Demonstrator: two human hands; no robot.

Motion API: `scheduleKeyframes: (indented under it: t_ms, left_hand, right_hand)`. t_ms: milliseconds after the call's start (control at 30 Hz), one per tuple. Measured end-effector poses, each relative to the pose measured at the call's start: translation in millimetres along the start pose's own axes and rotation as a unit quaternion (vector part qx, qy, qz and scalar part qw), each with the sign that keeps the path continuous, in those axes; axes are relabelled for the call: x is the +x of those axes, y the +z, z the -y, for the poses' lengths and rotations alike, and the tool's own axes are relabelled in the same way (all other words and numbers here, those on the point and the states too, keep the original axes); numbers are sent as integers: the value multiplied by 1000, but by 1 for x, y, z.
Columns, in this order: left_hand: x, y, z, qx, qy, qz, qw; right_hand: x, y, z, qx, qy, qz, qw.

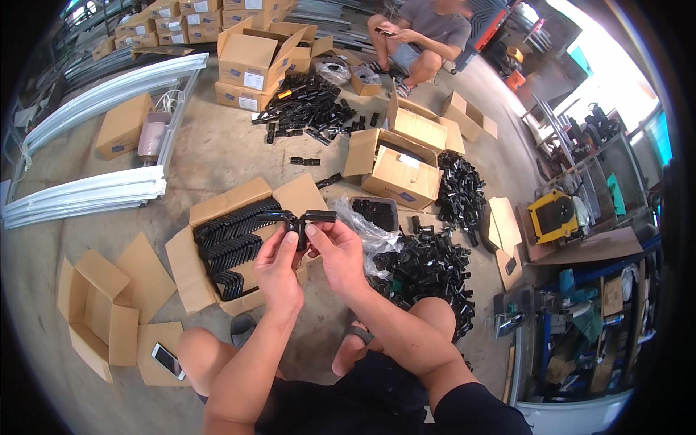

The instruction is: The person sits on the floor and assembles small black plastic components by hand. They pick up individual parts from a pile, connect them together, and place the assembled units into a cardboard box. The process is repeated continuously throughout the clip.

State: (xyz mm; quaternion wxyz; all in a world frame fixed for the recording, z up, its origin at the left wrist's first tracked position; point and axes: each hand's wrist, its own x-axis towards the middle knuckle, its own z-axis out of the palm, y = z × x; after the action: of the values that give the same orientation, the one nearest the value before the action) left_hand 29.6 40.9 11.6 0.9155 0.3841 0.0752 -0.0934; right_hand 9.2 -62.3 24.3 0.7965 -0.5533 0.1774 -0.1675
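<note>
In front of me, two glossy black angled brackets are held upright, side by side and close together. My left hand (281,274) pinches the left bracket (274,215), whose arm points left. The right bracket (320,215) is pinched in my right hand (336,255), its arm pointing right. Whether the two pieces touch or are joined, I cannot tell. Just beyond and left of my hands stands an open cardboard box (185,272) with similar black brackets stacked in neat rows. To the right, a loose heap of black parts (433,268) lies on the floor.
Clear plastic wrap (366,235) lies by a grey tub (394,212) of small black pieces. More black parts (308,105) and open boxes (402,177) are farther off. A phone (168,361) rests on cardboard at lower left. Another person (428,36) sits at the back, holding something small.
</note>
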Motion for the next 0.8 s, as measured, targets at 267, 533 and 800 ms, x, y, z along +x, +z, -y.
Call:
scheduleKeyframes:
  t_ms: [267,533,800]
  left_hand:
    - [13,-3,-16,-42,7,-36,998]
    - [14,-7,-10,-39,-3,-5,999]
    - [4,3,-9,16,24,78,997]
  right_hand:
    - [38,-54,70,231,-22,24,972]
    - [39,-87,118,211,-57,76,973]
    - [12,-49,70,-125,-56,163,977]
